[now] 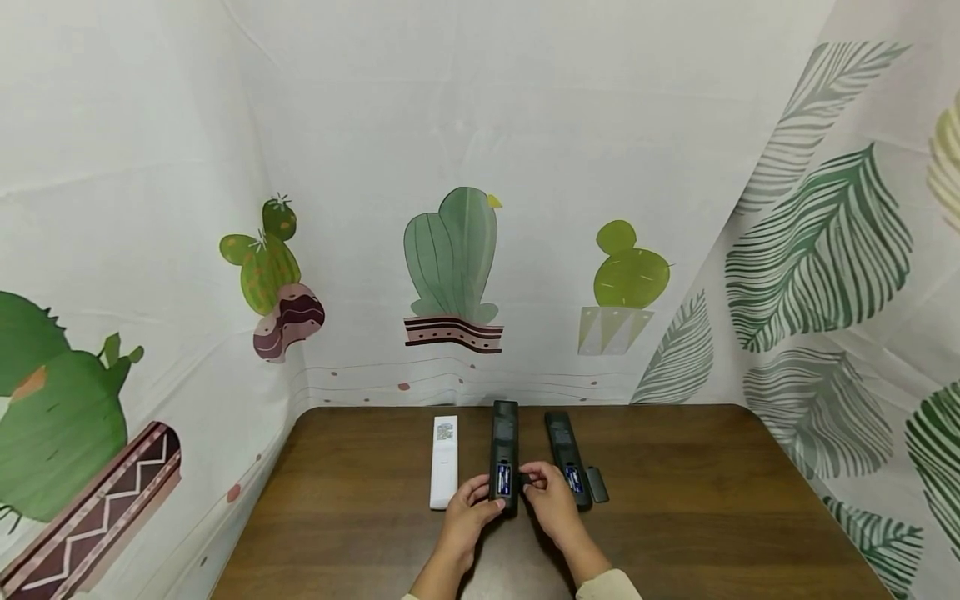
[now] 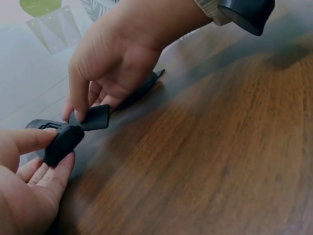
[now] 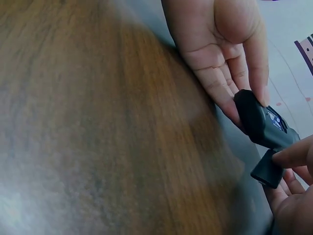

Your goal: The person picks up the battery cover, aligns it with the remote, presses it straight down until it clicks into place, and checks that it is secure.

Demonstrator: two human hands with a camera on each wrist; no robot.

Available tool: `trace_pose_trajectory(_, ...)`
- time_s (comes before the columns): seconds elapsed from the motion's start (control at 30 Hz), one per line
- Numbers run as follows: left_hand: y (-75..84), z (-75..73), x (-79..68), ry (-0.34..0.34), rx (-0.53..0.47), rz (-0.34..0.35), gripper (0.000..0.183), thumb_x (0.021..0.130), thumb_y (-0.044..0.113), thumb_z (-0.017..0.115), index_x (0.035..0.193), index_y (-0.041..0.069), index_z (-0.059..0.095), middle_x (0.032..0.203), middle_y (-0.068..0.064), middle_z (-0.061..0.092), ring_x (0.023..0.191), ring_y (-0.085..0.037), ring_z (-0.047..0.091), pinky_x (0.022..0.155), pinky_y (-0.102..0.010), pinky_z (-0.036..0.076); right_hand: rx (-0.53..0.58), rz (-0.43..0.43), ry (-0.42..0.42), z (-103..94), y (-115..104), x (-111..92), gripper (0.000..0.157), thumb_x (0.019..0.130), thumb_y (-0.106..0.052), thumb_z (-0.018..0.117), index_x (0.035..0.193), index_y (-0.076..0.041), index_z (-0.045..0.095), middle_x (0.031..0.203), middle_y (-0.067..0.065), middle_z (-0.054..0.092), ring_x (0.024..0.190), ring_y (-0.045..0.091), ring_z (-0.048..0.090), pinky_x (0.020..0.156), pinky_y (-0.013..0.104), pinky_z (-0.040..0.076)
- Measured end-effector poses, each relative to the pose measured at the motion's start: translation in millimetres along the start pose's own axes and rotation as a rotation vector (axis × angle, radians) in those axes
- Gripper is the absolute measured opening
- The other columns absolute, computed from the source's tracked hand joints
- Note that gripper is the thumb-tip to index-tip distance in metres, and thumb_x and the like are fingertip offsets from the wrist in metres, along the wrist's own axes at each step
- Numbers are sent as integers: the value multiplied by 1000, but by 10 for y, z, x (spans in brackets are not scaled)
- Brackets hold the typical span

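left hand (image 1: 467, 518) grips long black plastic remote (image 1: 505, 429), blue cylindrical batteries (image 1: 504, 480) seated; right hand (image 1: 553, 502) pinches flat black plastic cover (image 2: 99, 117), unfitted, at remote's 4 o'clock.

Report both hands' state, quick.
Left hand: holding the long black plastic remote in the middle.
Right hand: pinching a small, flat, black rectangular cover.

From above, the head view faces forward and down over the table (image 1: 352, 500), while two tilted wrist views look inward from close by, sharing the held remote (image 1: 505, 454), left hand (image 1: 467, 518) and right hand (image 1: 557, 502).
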State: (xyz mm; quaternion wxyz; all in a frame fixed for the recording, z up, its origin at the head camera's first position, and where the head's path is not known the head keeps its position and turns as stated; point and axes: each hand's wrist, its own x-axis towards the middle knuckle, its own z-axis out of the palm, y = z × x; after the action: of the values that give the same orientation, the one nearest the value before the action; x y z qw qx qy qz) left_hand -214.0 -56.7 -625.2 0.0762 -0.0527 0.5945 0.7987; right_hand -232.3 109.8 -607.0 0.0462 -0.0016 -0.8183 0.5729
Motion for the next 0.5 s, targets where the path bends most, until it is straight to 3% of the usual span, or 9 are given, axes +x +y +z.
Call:
trace_pose_trajectory(0.27, -8, -7, -8, -8, 12, -8, 65, 83, -2, 72, 141, -10, 45, 132, -25, 60, 101, -16, 64, 87, -27, 56, 17, -17, 43, -46, -70, 24, 28, 87, 5, 67, 114, 0, 70, 99, 13, 57, 86, 13, 53, 74, 18, 46)
trace_pose_trajectory(0.5, -7, -19, -11, -11, 13, -6, 66, 84, -1, 72, 143, -9, 44, 134, -26, 59, 102, -16, 64, 88, -26, 56, 73, -8, 74, -58, -190, 34, 25, 91, 0, 67, 115, -5, 70, 105, 11, 58, 89, 10, 54, 78, 17, 46)
